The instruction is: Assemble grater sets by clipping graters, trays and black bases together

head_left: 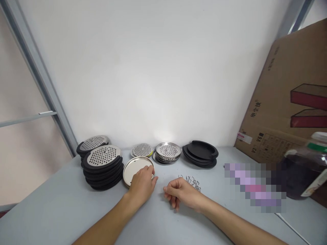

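My left hand (pixel 143 181) lies over the right side of a shallow round metal tray (pixel 134 167), its fingers curled at the rim and the thumb outside it. Other metal edges show beneath that tray. Just above the table, my right hand (pixel 182 193) is closed with thumb and forefinger pressed together; anything between them is too small to make out. Behind that hand lies a small heap of bent wire pieces (pixel 191 180), partly hidden by it.
Black round holders with perforated metal plates (pixel 102 166) are stacked at left. Toward the wall sit a loose perforated plate (pixel 142 150), a stack of metal trays and plates (pixel 168 151), and black holders (pixel 200 154). A cardboard box (pixel 288 102) and dark jar (pixel 298 173) stand at right.
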`<state>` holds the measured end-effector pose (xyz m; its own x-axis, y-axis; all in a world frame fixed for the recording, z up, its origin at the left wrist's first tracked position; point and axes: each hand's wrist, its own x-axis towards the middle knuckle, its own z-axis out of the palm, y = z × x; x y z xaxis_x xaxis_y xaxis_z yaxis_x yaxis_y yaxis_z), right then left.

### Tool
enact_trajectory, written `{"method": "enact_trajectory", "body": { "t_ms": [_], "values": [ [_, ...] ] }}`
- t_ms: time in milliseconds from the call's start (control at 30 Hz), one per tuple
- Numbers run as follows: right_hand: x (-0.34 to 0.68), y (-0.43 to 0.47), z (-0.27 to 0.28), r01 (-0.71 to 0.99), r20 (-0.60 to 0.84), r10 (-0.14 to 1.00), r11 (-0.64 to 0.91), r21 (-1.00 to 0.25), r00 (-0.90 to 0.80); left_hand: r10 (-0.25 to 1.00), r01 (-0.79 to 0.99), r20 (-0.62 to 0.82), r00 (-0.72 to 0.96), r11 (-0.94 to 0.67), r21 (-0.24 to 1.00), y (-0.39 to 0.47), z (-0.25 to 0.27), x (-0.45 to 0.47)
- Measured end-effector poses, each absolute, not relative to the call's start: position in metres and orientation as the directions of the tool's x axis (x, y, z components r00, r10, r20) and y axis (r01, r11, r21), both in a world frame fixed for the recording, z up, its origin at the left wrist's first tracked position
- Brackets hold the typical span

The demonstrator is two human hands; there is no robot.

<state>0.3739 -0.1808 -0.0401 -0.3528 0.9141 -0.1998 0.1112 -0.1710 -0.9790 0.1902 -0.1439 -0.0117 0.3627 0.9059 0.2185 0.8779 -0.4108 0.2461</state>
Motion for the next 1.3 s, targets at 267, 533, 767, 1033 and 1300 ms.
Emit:
{"method": "enact_trajectory", "body": {
  "t_ms": [267,533,767,1033,1300],
  "values": [
    [0.377,-0.178,-0.045,0.095,-0.183,0.917,-0.160,-0.983,-0.355,0.919,0.914,0.204,0.339,-0.372,0.159,-0.140,-0.012,0.190],
    [0.376,-0.180,-0.042,0.102,-0.192,0.919,-0.166,-0.981,-0.345,0.914,0.926,0.240,0.328,-0.361,0.111,-0.139,-0.008,0.192],
    [0.377,-0.176,-0.038,0.089,-0.247,0.939,-0.232,-0.969,-0.240,0.900,0.937,0.316,0.300,-0.341,0.081,-0.138,-0.007,0.192],
    [0.393,-0.163,-0.036,0.138,-0.286,0.957,-0.278,-0.951,-0.043,0.658,0.848,0.643,0.392,-0.529,0.025,-0.152,0.000,0.190],
    [0.418,-0.155,-0.025,0.465,0.031,0.997,-0.007,-0.886,0.073,0.284,0.374,0.488,0.825,-0.923,-0.094,-0.188,-0.015,0.211]
  ]
}}
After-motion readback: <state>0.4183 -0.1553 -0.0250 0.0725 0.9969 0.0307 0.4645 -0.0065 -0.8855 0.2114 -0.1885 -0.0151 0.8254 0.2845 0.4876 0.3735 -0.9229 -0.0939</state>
